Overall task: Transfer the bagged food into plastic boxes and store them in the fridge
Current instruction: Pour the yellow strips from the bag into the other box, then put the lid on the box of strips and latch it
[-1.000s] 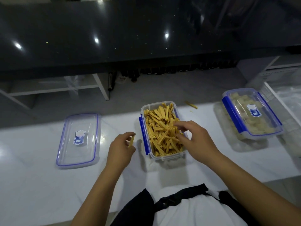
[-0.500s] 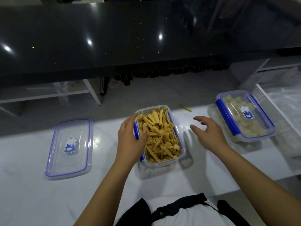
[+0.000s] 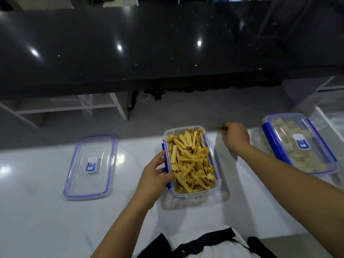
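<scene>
At mid-frame on the white worktop, the open box brimming with light, brittle yellow sticks is steadied at its rigid wall, probably the safest grip, by the left hand, while the right hand pinches a stray stick beyond it.

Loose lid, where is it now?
Head view: the loose lid lies flat on the white counter, left of the open box, apart from the left hand.
</scene>
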A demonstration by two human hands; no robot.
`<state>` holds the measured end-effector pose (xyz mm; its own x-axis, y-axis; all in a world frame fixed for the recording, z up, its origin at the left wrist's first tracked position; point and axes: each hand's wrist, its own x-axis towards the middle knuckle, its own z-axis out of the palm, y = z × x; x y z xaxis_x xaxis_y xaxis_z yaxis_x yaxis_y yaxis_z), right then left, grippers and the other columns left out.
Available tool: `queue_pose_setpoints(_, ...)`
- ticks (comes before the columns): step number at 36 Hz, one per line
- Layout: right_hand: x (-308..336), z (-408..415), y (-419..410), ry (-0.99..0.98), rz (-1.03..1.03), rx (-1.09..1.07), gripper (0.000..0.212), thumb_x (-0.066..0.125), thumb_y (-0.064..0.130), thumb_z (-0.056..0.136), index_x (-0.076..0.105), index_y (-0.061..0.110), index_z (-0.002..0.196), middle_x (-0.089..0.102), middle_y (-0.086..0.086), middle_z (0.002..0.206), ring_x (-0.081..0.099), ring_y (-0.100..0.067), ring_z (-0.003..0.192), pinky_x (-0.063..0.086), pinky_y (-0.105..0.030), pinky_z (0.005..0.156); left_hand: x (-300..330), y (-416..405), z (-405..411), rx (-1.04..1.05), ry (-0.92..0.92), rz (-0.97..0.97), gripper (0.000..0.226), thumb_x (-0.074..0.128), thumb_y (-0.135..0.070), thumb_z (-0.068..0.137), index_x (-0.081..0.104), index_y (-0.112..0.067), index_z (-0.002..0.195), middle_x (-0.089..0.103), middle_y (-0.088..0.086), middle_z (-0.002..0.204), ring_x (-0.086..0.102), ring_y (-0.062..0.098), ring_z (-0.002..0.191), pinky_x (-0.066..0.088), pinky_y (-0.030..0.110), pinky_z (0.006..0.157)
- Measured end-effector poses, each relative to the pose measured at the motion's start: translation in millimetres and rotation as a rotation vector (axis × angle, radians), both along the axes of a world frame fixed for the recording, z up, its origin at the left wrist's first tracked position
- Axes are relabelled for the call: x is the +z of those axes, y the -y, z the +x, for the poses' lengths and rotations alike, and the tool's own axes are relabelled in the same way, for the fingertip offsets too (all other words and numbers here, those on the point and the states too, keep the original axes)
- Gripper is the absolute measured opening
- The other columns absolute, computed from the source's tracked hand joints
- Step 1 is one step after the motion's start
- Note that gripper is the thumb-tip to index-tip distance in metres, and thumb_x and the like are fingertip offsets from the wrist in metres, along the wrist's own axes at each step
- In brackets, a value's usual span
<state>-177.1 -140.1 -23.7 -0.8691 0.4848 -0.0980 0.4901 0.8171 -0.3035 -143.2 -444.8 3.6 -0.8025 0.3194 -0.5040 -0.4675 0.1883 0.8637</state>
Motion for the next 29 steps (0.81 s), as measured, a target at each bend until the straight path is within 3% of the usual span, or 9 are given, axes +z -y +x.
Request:
queue_pose_setpoints(3,14,6,11,-0.122,-0.136,-0.003,0.019,0.055,0.011,0.095,0.072,0.009,0.102,0.071,-0.015,0.099,0.062,-0.035,0.091,0.049,-0.038,0.072,2,-1,4,-0.007,-0.019,-0.008,0.067,0.066,0.0,0.088,0.053,-0.042,0.138,0.063,-0.013,0.125,0.067,0.021,0.111,0.062,0.048,0.082)
queue_pose_setpoints(8,52,22,51,-0.357,-0.361,0.141,0.015,0.063,0.016,0.095,0.074,0.011,0.105,0.07,-0.004,0.101,0.06,-0.025,0.095,0.05,-0.039,0.084,3,-1,14,-0.008,-0.025,0.012,0.068,0.062,0.002,0.087,0.053,-0.042,0.139,0.065,-0.012,0.123,0.067,0.021,0.111,0.062,0.049,0.082)
queue_pose_setpoints(12,59,44,88,-0.3,-0.365,0.251,0.017,0.064,0.021,0.094,0.074,0.021,0.109,0.067,0.01,0.099,0.057,-0.018,0.1,0.045,-0.032,0.086,2,5,24,-0.024,-0.032,0.003,0.068,0.063,0.001,0.088,0.051,-0.041,0.141,0.063,-0.011,0.124,0.067,0.02,0.111,0.062,0.048,0.081)
queue_pose_setpoints(14,55,52,99,-0.185,-0.376,0.276,0.025,0.066,0.027,0.093,0.071,0.025,0.117,0.066,0.007,0.114,0.052,-0.016,0.113,0.042,-0.032,0.095,1,10,26,-0.084,-0.034,-0.004,0.068,0.067,-0.004,0.089,0.048,-0.045,0.14,0.059,-0.017,0.126,0.066,0.014,0.11,0.063,0.04,0.078)
queue_pose_setpoints(16,51,60,104,-0.129,-0.417,0.274,0.035,0.067,0.032,0.092,0.066,0.028,0.127,0.057,0.005,0.133,0.042,-0.016,0.128,0.034,-0.033,0.106,4,20,25,-0.172,-0.061,-0.032,0.067,0.072,-0.013,0.09,0.044,-0.053,0.136,0.053,-0.029,0.125,0.065,0.002,0.105,0.061,0.023,0.07)
queue_pose_setpoints(18,50,70,104,-0.16,-0.443,0.232,0.043,0.068,0.038,0.091,0.061,0.032,0.134,0.047,0.006,0.146,0.034,-0.016,0.138,0.028,-0.035,0.111,7,38,20,-0.197,-0.143,-0.137,0.065,0.073,-0.024,0.09,0.041,-0.052,0.14,0.048,-0.027,0.132,0.059,-0.002,0.111,0.054,0.016,0.069)
queue_pose_setpoints(23,47,107,105,-0.191,-0.486,0.132,0.06,0.059,0.057,0.09,0.042,0.043,0.146,0.027,0.008,0.162,0.023,-0.016,0.149,0.024,-0.036,0.111,1,109,-10,0.029,-0.502,-0.67,0.073,0.078,-0.035,0.084,0.045,-0.027,0.148,0.043,0.001,0.152,0.04,0.022,0.14,0.034,0.033,0.109)
queue_pose_setpoints(26,44,129,112,-0.167,-0.527,0.133,0.075,0.051,0.068,0.081,0.03,0.047,0.15,0.017,0.01,0.165,0.018,-0.014,0.15,0.027,-0.038,0.11,-10,142,-30,0.069,-0.354,-1.051,0.106,0.079,-0.06,0.073,0.021,-0.03,0.157,0.012,0.011,0.166,0.012,0.036,0.151,0.017,0.052,0.12)
queue_pose_setpoints(29,38,144,121,-0.164,-0.555,0.18,0.078,0.051,0.067,0.082,0.023,0.048,0.152,0.012,0.012,0.166,0.013,-0.004,0.148,0.027,-0.035,0.111,-24,158,-41,0.016,-0.183,-1.153,0.13,0.074,-0.078,0.062,0.0,-0.034,0.159,-0.009,0.009,0.167,-0.001,0.041,0.152,0.01,0.06,0.119)
